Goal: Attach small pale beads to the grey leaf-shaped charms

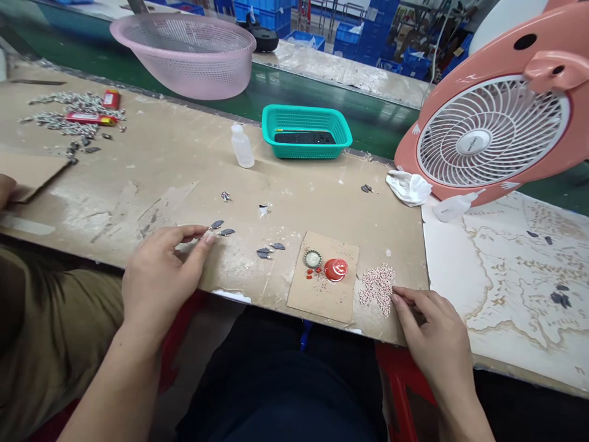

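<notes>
My left hand (168,273) is closed in a pinch at the silvery ends of two dark leaf-shaped charms (227,232), low over the table. More such charms (264,252) lie just to its right. My right hand (435,331) touches the right edge of a pile of tiny pinkish-white beads (377,287). Its thumb and index tips are pressed together; whatever is between them is too small to make out. Between the hands lies a cardboard square (322,301). On it are a crimped bottle cap (313,258), a glossy red disc (335,269) and small red bits.
A white squeeze bottle (242,146) stands near a green basket (307,151) holding a phone. A pink basket (184,67) sits behind. At right are an orange fan (473,141), a crumpled tissue (409,188) and another bottle (453,207). Another person's hand (5,190) shows at far left.
</notes>
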Available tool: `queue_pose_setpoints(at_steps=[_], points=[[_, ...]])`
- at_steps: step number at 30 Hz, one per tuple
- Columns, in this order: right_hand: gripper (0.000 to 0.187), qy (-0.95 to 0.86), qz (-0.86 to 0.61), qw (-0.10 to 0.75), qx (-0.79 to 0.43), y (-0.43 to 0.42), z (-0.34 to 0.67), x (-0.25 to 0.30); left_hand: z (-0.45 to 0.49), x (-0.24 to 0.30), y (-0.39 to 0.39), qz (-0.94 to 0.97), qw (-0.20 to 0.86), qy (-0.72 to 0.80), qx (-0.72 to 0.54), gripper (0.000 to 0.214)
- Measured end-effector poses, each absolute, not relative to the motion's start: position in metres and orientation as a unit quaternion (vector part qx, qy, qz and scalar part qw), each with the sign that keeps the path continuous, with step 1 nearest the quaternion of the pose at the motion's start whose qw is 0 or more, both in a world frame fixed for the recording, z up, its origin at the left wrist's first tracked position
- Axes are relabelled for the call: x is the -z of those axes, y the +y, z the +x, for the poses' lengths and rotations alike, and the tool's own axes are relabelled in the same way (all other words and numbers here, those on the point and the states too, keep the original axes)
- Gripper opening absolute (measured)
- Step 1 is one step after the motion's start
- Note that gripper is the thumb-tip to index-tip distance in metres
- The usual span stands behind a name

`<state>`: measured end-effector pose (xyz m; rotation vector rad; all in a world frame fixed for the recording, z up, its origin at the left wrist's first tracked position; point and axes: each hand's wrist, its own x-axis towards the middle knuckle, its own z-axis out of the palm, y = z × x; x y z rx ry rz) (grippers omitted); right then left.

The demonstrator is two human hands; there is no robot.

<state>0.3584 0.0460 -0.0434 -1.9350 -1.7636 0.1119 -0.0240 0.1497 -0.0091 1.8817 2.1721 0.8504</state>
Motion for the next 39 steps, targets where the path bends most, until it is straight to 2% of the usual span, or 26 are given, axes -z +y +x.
queue_pose_setpoints(at_steps=[10, 14, 17, 19, 24, 27, 30, 32, 34, 36, 39], points=[[0.025, -0.662, -0.704, 0.255, -0.026, 0.054, 0.356, 0.046, -0.006, 0.012, 0.148, 0.677, 0.052, 0.660, -0.321, 0.017], [0.025, -0.659, -0.709, 0.251, -0.028, 0.054, 0.354, 0.045, -0.016, 0.000, 0.181, 0.649, 0.038, 0.703, -0.288, 0.026], [0.025, -0.656, -0.710, 0.253, -0.031, 0.054, 0.353, 0.042, -0.026, -0.011, 0.220, 0.649, 0.095, 0.714, -0.246, 0.041], [0.026, -0.650, -0.715, 0.256, -0.035, 0.054, 0.352, 0.040, -0.030, -0.014, 0.245, 0.656, 0.130, 0.708, -0.228, 0.042], [0.033, -0.622, -0.724, 0.298, -0.008, 0.053, 0.348, 0.030, -0.034, -0.013, 0.277, 0.653, 0.199, 0.690, -0.239, 0.018], [0.030, -0.611, -0.705, 0.359, 0.020, 0.051, 0.338, 0.019, -0.019, -0.020, 0.255, 0.639, 0.231, 0.676, -0.286, 0.016], [0.023, -0.607, -0.669, 0.429, -0.013, 0.047, 0.318, 0.006, 0.019, -0.030, 0.201, 0.627, 0.312, 0.622, -0.350, 0.029], [0.026, -0.635, -0.622, 0.452, -0.076, 0.045, 0.302, -0.001, 0.052, -0.034, 0.158, 0.573, 0.496, 0.503, -0.416, 0.033], [0.029, -0.682, -0.557, 0.454, -0.137, 0.043, 0.287, -0.007, 0.081, -0.034, 0.122, 0.523, 0.617, 0.428, -0.403, 0.029], [0.029, -0.706, -0.514, 0.458, -0.165, 0.042, 0.274, -0.012, 0.100, -0.031, 0.099, 0.501, 0.664, 0.397, -0.387, 0.028], [0.023, -0.692, -0.518, 0.470, -0.178, 0.038, 0.266, -0.012, 0.110, -0.026, 0.089, 0.537, 0.653, 0.374, -0.381, 0.022]])
